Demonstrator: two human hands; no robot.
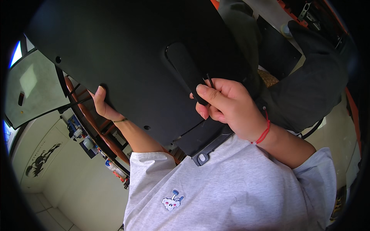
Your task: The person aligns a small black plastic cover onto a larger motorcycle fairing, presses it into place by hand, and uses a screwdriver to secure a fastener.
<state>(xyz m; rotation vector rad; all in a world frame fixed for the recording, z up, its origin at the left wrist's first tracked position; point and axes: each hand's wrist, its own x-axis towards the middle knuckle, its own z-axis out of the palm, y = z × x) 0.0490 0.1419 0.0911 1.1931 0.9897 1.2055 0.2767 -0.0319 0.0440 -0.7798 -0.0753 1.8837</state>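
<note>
A large, smooth black panel (127, 65) with small round holes lies tilted in front of my body. My left hand (103, 106) is closed around its left edge, thumb on the upper face and the other fingers hidden beneath. A long black bar (183, 65) with a rounded end lies against the panel. My right hand (227, 102) pinches the near end of this bar between thumb and fingers. Thin dark prongs (209, 80) stick up beside the right fingers; what they belong to is hidden. Close to my shirt, a black tab (201, 158) with a pale slot juts from the panel's near end.
A leg in dark trousers (308, 88) bends at the right beside the panel. To the left are a pale tabletop (36, 84), a brown wooden chair (96, 123) and a shelf edge with small items (86, 144). Red-orange framing (352, 111) stands at far right.
</note>
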